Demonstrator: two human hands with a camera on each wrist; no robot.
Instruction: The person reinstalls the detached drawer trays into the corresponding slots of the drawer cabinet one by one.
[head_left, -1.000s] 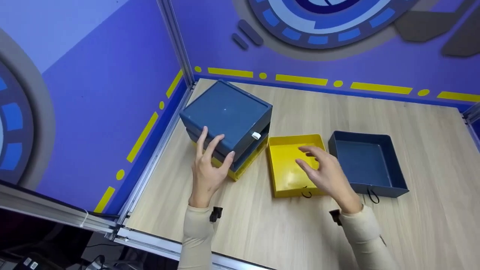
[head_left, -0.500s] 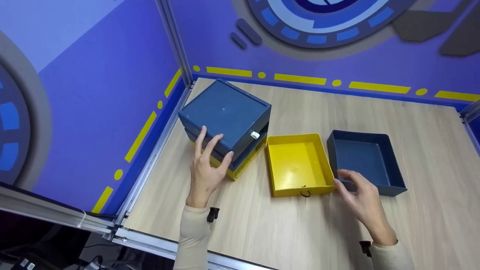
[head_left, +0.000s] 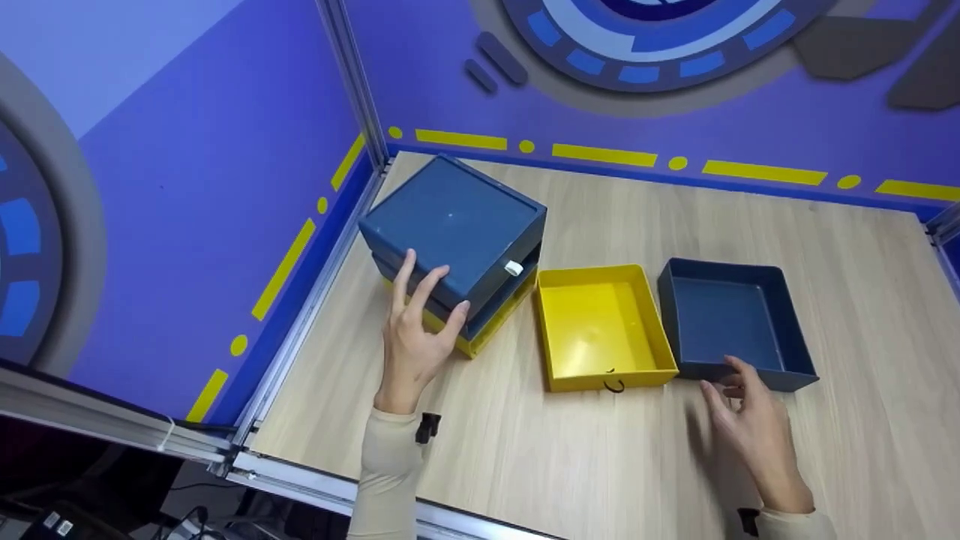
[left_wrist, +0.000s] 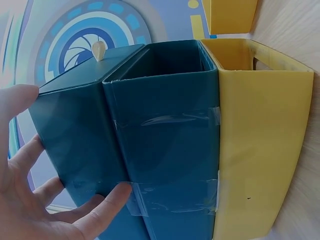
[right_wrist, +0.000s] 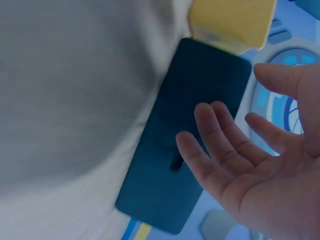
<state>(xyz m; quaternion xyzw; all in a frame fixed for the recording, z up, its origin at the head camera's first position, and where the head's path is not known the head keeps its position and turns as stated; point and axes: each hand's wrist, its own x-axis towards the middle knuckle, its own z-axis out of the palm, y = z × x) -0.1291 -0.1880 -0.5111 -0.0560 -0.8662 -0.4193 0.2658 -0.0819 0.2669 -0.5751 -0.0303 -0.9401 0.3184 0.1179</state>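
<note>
My left hand [head_left: 418, 337] rests with spread fingers on the corner and side of a stacked drawer unit [head_left: 457, 217]. Its top tier is dark blue and closed, with a white pull tab [head_left: 513, 268]. Below it, a dark blue housing [left_wrist: 165, 100] and a yellow housing [left_wrist: 265, 130] have open fronts. My right hand [head_left: 754, 427] hovers at the front wall of a loose dark blue drawer [head_left: 787, 381], fingers loosely bent, thumb apart. In the right wrist view its fingers are by the drawer's black pull [right_wrist: 176, 161]; I cannot tell whether they touch it.
A loose yellow drawer [head_left: 585, 381] with a black loop stands between the stack and the dark blue drawer, almost against the latter. Purple panels [head_left: 225, 187] wall the table [head_left: 562, 457] at the left and back. A metal rail [head_left: 300, 476] edges its front.
My right hand has moved right and toward me, from above the yellow drawer to the front of the dark blue drawer. The left hand has stayed on the stack.
</note>
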